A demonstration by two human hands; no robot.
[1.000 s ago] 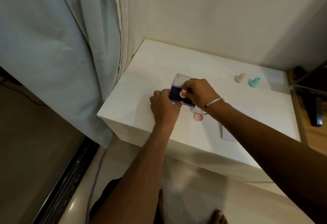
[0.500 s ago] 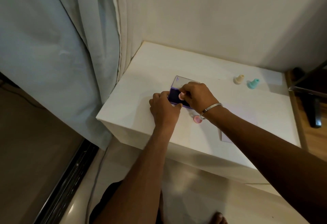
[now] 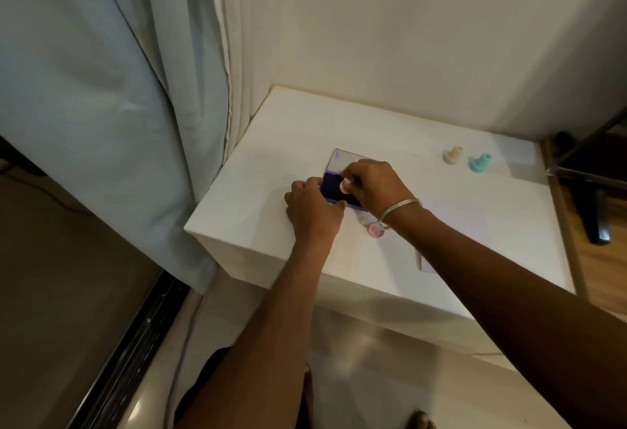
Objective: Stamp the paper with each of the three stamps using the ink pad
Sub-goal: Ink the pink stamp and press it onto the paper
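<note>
From the head view, a pink stamp [image 3: 344,186] is pinched in the curled right hand [image 3: 376,187] and set on the dark ink pad [image 3: 330,187]. The pad's near edge is gripped by the left hand [image 3: 314,213]. The pink cap [image 3: 375,231] is half hidden under the right wrist. The paper [image 3: 458,225] is partly covered by that forearm. Cream stamp [image 3: 453,155] and teal stamp [image 3: 480,163] are stood well apart from both hands.

Your ink pad [image 3: 334,187] sits near the front left of the surface [image 3: 288,130], its opened lid [image 3: 342,160] lying behind it. A small cap [image 3: 375,231] lies just right of the pad, toward you. The paper [image 3: 458,221] rests farther right. Two stamps [image 3: 453,155] [image 3: 479,163] stand side by side at the back right.
</note>
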